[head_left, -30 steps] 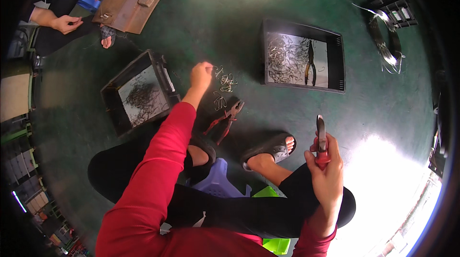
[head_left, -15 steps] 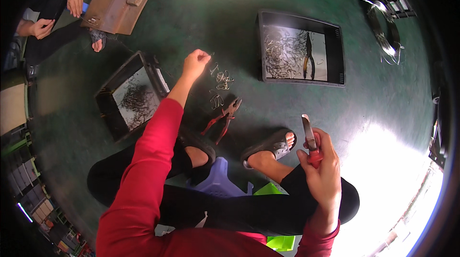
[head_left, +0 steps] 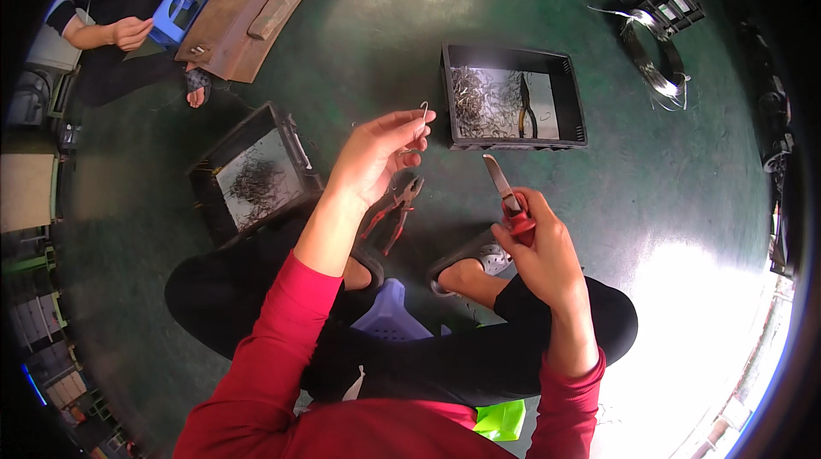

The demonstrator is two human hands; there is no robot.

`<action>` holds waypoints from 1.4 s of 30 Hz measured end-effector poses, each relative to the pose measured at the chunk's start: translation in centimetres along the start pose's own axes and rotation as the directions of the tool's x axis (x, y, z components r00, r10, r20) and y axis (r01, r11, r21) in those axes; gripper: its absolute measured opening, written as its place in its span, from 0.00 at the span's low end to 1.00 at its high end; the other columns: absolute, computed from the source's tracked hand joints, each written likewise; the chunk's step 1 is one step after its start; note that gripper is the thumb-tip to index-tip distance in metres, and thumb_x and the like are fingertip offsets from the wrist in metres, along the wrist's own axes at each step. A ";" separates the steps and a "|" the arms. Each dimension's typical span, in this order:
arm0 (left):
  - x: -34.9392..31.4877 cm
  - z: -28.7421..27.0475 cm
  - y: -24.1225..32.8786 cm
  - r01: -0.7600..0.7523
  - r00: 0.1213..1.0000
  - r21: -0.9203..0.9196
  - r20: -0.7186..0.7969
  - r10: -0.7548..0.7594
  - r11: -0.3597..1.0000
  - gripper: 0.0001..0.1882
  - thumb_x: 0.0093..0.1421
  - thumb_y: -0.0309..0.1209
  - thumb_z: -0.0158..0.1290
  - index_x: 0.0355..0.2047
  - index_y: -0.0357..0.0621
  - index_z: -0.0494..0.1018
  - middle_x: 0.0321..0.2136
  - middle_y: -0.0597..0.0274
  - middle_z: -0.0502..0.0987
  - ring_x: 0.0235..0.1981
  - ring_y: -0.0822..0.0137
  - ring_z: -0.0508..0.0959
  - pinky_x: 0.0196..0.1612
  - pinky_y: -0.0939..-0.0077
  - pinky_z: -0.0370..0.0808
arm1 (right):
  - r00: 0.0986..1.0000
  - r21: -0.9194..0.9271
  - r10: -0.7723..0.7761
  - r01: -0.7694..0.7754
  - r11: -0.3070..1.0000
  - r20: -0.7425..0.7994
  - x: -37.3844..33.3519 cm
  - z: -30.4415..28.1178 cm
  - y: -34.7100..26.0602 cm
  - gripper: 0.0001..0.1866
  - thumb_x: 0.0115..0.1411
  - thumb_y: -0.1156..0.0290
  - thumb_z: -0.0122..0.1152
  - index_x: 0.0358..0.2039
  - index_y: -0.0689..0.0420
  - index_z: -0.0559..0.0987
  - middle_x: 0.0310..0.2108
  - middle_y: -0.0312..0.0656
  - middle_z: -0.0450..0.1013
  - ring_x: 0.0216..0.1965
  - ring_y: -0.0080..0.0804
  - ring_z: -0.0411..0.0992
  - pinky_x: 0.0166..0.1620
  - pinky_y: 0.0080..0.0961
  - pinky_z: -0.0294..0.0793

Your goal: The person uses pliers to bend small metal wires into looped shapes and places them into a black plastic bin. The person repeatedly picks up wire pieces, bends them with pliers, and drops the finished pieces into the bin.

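Note:
Between the thumb and fingers of my left hand (head_left: pixel 376 151) is a small bent wire hook (head_left: pixel 425 106), its curved end upward. My right hand (head_left: pixel 547 258) is wrapped round a red-handled tool with a long, narrow metal nose (head_left: pixel 500 181); whether it is pliers or a blade I cannot tell. The nose points up and left, apart from the hook. Below my left hand, red-handled pliers (head_left: pixel 398 209) lie on the floor with their handles spread. My left hand and wrist hide the wire pieces on the floor there.
Ahead stands a black crate (head_left: pixel 517 144) with many wire hooks and dark-handled pliers (head_left: pixel 526 108). Another black crate (head_left: pixel 299 151) at left holds dark wire pieces. A wire coil (head_left: pixel 654 61) lies far right. A co-worker's hand (head_left: pixel 130 33) is beside a blue stool (head_left: pixel 181 10).
My left hand has come back from the wire pieces on the floor, nearer my right hand, with the hook now plainly visible. My right hand and its tool have moved up and left.

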State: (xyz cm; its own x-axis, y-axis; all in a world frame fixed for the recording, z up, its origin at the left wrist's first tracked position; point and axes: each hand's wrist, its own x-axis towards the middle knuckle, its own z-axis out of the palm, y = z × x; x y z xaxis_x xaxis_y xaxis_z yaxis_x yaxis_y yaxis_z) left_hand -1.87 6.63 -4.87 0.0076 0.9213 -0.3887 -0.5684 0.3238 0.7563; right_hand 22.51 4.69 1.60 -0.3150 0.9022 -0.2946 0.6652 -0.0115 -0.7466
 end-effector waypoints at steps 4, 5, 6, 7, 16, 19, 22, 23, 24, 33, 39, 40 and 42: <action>-2.4 0.5 0.3 -0.005 0.998 -0.035 0.062 0.007 0.999 0.11 0.61 0.29 0.56 0.43 0.40 0.76 0.32 0.69 0.77 0.33 0.76 0.76 0.33 0.80 0.73 | 0.999 0.049 -0.020 0.018 0.999 0.042 -0.4 0.3 -0.1 0.20 0.55 0.73 0.63 0.48 0.60 0.71 0.33 0.40 0.73 0.34 0.26 0.70 0.41 0.25 0.70; -2.8 0.6 0.4 -0.033 0.997 -0.027 0.074 0.035 0.999 0.10 0.61 0.30 0.56 0.42 0.41 0.76 0.32 0.69 0.77 0.33 0.75 0.76 0.33 0.80 0.73 | 0.998 0.066 -0.015 0.012 0.998 0.057 -0.4 0.5 -0.2 0.20 0.55 0.73 0.63 0.48 0.61 0.71 0.33 0.40 0.72 0.34 0.25 0.69 0.41 0.24 0.70; -3.3 0.7 0.4 -0.053 0.996 -0.013 0.071 0.053 0.999 0.10 0.61 0.30 0.56 0.41 0.41 0.76 0.32 0.68 0.77 0.33 0.75 0.76 0.33 0.79 0.73 | 0.997 0.077 -0.009 0.003 0.997 0.071 -0.5 0.6 -0.3 0.20 0.56 0.73 0.63 0.48 0.61 0.71 0.33 0.40 0.72 0.34 0.24 0.69 0.41 0.24 0.70; -3.7 0.7 0.4 -0.067 0.996 0.003 0.064 0.066 0.998 0.09 0.61 0.30 0.56 0.41 0.42 0.75 0.32 0.68 0.77 0.33 0.74 0.77 0.33 0.79 0.73 | 0.997 0.089 -0.015 0.007 0.996 0.081 -0.6 0.7 -0.4 0.20 0.56 0.72 0.63 0.48 0.61 0.71 0.33 0.39 0.72 0.34 0.24 0.69 0.41 0.24 0.70; -6.1 1.2 -0.2 -0.228 0.974 -0.014 -0.008 0.228 0.973 0.07 0.60 0.28 0.56 0.38 0.41 0.74 0.35 0.58 0.79 0.36 0.65 0.80 0.41 0.72 0.78 | 0.965 0.217 -0.041 -0.017 0.976 0.260 -0.9 1.9 -0.8 0.19 0.59 0.68 0.62 0.47 0.62 0.72 0.33 0.36 0.72 0.33 0.20 0.68 0.37 0.20 0.69; -6.4 1.4 -0.3 -0.270 0.963 -0.024 -0.012 0.270 0.962 0.07 0.60 0.28 0.56 0.37 0.40 0.73 0.34 0.56 0.79 0.37 0.63 0.81 0.43 0.71 0.78 | 0.961 0.226 -0.069 0.007 0.974 0.268 -0.8 2.6 -1.1 0.19 0.59 0.68 0.62 0.48 0.62 0.72 0.34 0.36 0.73 0.31 0.18 0.68 0.35 0.19 0.69; -6.7 1.4 -0.2 -0.284 0.959 -0.011 -0.010 0.284 0.959 0.07 0.60 0.28 0.56 0.37 0.40 0.73 0.34 0.56 0.79 0.37 0.63 0.81 0.43 0.70 0.78 | 0.951 0.213 -0.030 -0.038 0.976 0.308 -0.7 2.5 -1.3 0.19 0.59 0.67 0.62 0.48 0.62 0.72 0.35 0.37 0.73 0.32 0.19 0.68 0.35 0.19 0.70; -6.8 1.4 -0.1 -0.284 0.959 0.001 -0.008 0.284 0.959 0.07 0.60 0.28 0.56 0.37 0.40 0.73 0.34 0.56 0.79 0.37 0.63 0.81 0.43 0.70 0.78 | 0.950 0.206 -0.026 -0.041 0.978 0.312 -0.6 2.4 -1.4 0.19 0.59 0.67 0.62 0.48 0.62 0.72 0.35 0.37 0.73 0.32 0.19 0.68 0.36 0.20 0.70; -6.8 1.4 0.0 -0.284 0.959 0.010 -0.006 0.285 0.959 0.07 0.60 0.28 0.56 0.37 0.40 0.73 0.34 0.56 0.79 0.37 0.62 0.81 0.43 0.70 0.78 | 0.950 0.208 -0.043 -0.024 0.978 0.311 -0.6 2.4 -1.4 0.19 0.59 0.67 0.62 0.48 0.62 0.72 0.35 0.37 0.74 0.32 0.20 0.68 0.36 0.20 0.70; -7.4 1.8 0.5 -0.242 0.970 0.054 0.016 0.241 0.969 0.06 0.62 0.29 0.53 0.37 0.40 0.74 0.31 0.59 0.78 0.34 0.62 0.82 0.39 0.71 0.79 | 0.952 0.214 -0.035 -0.033 0.976 0.305 -0.6 2.1 -1.4 0.19 0.59 0.67 0.62 0.49 0.61 0.72 0.35 0.38 0.74 0.30 0.19 0.68 0.33 0.19 0.69; -7.4 1.6 0.4 -0.200 0.979 0.093 0.050 0.196 0.975 0.08 0.63 0.30 0.53 0.38 0.38 0.74 0.28 0.61 0.76 0.29 0.66 0.81 0.34 0.75 0.78 | 0.950 0.208 -0.020 -0.048 0.977 0.311 -0.8 2.0 -1.6 0.19 0.59 0.67 0.63 0.48 0.61 0.72 0.33 0.36 0.73 0.26 0.17 0.66 0.29 0.17 0.67; -7.4 1.5 0.3 -0.193 0.981 0.102 0.050 0.188 0.976 0.10 0.63 0.31 0.54 0.39 0.37 0.73 0.28 0.60 0.76 0.29 0.67 0.81 0.34 0.75 0.78 | 0.948 0.212 -0.019 -0.052 0.976 0.319 -0.9 1.9 -1.6 0.19 0.59 0.67 0.63 0.48 0.61 0.72 0.33 0.36 0.73 0.27 0.17 0.66 0.30 0.17 0.68; -7.4 1.3 0.4 -0.195 0.978 0.113 0.090 0.186 0.974 0.09 0.63 0.30 0.54 0.40 0.36 0.74 0.27 0.61 0.76 0.26 0.69 0.79 0.32 0.77 0.77 | 0.944 0.201 -0.019 -0.050 0.978 0.328 -1.0 1.8 -1.7 0.19 0.59 0.67 0.63 0.48 0.61 0.72 0.33 0.36 0.73 0.30 0.18 0.67 0.32 0.18 0.69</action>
State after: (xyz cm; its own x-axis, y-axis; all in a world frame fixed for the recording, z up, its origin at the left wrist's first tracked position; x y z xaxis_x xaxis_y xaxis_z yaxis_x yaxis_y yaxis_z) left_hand -1.04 0.23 -1.04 -0.0239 0.9810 -0.1925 -0.4623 0.1598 0.8722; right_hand 20.43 3.02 2.08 -0.5324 0.7109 -0.4595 0.5303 -0.1430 -0.8357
